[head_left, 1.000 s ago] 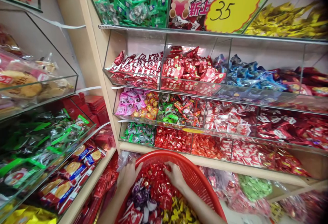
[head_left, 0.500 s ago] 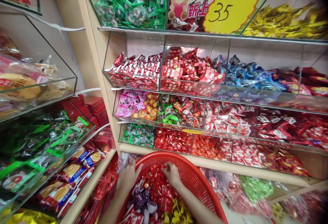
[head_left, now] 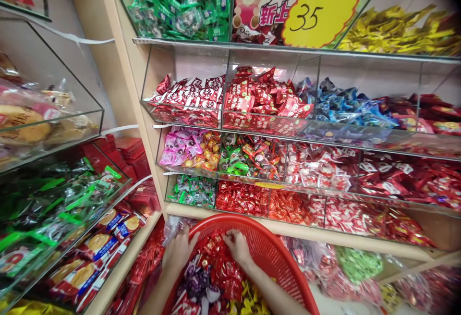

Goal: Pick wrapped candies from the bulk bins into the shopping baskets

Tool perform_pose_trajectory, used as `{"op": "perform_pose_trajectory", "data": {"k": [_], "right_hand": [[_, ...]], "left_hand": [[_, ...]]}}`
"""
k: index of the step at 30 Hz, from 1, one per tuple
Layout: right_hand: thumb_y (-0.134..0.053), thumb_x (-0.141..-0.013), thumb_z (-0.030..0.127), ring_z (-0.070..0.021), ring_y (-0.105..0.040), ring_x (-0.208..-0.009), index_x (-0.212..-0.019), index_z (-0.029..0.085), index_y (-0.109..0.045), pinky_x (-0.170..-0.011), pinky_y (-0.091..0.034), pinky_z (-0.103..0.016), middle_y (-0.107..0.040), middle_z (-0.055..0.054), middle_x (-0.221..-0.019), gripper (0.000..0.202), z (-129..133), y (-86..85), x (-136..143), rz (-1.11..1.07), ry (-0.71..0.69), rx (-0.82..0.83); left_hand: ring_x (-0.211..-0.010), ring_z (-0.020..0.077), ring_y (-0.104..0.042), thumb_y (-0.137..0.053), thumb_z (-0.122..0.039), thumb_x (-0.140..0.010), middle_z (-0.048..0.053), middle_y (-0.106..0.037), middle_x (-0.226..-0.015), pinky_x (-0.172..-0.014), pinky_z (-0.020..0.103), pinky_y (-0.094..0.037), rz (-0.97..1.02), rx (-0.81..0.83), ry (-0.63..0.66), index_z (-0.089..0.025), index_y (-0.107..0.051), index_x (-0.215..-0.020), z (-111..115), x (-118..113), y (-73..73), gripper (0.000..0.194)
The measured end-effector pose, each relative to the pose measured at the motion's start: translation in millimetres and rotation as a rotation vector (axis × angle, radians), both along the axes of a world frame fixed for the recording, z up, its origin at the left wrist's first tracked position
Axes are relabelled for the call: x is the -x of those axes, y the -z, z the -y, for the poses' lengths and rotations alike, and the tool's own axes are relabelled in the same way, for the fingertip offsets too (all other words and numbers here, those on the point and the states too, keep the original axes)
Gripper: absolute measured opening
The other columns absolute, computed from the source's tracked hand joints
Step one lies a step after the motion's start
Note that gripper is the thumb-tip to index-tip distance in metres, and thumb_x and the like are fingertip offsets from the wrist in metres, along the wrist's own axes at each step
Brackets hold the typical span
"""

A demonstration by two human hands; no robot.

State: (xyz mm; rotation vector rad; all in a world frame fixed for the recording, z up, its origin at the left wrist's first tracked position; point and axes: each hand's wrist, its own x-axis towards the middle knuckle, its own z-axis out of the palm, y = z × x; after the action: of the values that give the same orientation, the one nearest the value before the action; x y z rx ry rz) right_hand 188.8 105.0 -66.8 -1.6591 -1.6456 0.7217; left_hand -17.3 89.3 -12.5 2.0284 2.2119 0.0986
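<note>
Through the head camera I saw my left hand [head_left: 177, 252] at the left rim of the red basket [head_left: 277, 252], partly open, its thumb set apart from the fingers; I could not tell whether it had hold of the rim. My right hand [head_left: 237, 248] was inside the basket, toward its far side, fingertips drawn in close to the thumb over the red-wrapped candies [head_left: 228, 269]. I could not tell whether they pinched one or had closed fully.

Those candies lay in the basket's middle, with purple-wrapped candies [head_left: 196, 284] to their left and yellow-wrapped candies [head_left: 252, 298] nearer me on the right. A clear plastic bag [head_left: 173, 226] sat just beyond the basket's left rim.

Behind the basket ran a pale wooden shelf edge [head_left: 306, 233], and above it rose rows of clear bins [head_left: 266, 123] full of wrapped sweets, topped by a yellow sign [head_left: 320, 16] reading 35. Left of the basket, biscuit packets [head_left: 97, 245] filled a slanted case. To its right, bagged sweets [head_left: 358, 263] lay low beneath the shelf, near a patch of pale floor [head_left: 326, 298].
</note>
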Motion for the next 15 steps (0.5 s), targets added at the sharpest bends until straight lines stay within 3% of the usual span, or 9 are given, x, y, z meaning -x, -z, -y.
{"op": "perform_pose_trajectory", "data": {"k": [5,9,12,15], "right_hand": [[-0.037,-0.083,0.030,-0.0169,-0.056,-0.072,-0.073,0.019,-0.058,-0.068,-0.041,-0.026,-0.062,-0.006,-0.078,0.026,0.9,-41.6,-3.4,-0.006,-0.018,-0.140],[-0.034,-0.085,0.032,-0.0164,-0.054,-0.074,-0.080,0.019,-0.055,-0.071,-0.040,-0.026,-0.058,-0.005,-0.080,0.026,-24.8,-77.4,-8.1,0.033,0.014,-0.246],[-0.040,-0.082,0.038,-0.0202,-0.053,-0.088,-0.100,0.017,-0.053,-0.077,-0.039,-0.029,-0.055,-0.010,-0.097,0.030,-55.1,-86.7,-8.4,0.155,0.059,-0.198],[-0.048,-0.075,0.050,-0.0274,-0.048,-0.101,-0.114,0.015,-0.047,-0.080,-0.038,-0.035,-0.048,-0.016,-0.110,0.052,-81.3,-83.2,-3.1,0.298,0.081,-0.055]], "left_hand": [[-0.082,0.0219,-0.063,-0.016,-0.053,-0.085,0.014,-0.066,-0.089,-0.069,0.030,-0.042,0.013,0.029,-0.009,-0.012,-0.040,-0.122,-0.4,-0.5,-1.4,0.061],[-0.079,0.0221,-0.063,-0.015,-0.053,-0.085,0.014,-0.066,-0.088,-0.067,0.030,-0.043,0.008,0.029,-0.015,-0.013,-0.043,-0.120,-0.5,-1.1,-2.4,0.060],[-0.079,0.0222,-0.063,-0.015,-0.053,-0.085,0.014,-0.066,-0.090,-0.067,0.030,-0.043,0.013,0.025,-0.008,-0.013,-0.041,-0.122,-0.4,-0.9,-1.8,0.061],[-0.080,0.0223,-0.063,-0.015,-0.052,-0.085,0.014,-0.066,-0.090,-0.068,0.031,-0.044,0.016,0.017,-0.006,-0.013,-0.042,-0.121,-0.5,0.0,0.3,0.060]]}}
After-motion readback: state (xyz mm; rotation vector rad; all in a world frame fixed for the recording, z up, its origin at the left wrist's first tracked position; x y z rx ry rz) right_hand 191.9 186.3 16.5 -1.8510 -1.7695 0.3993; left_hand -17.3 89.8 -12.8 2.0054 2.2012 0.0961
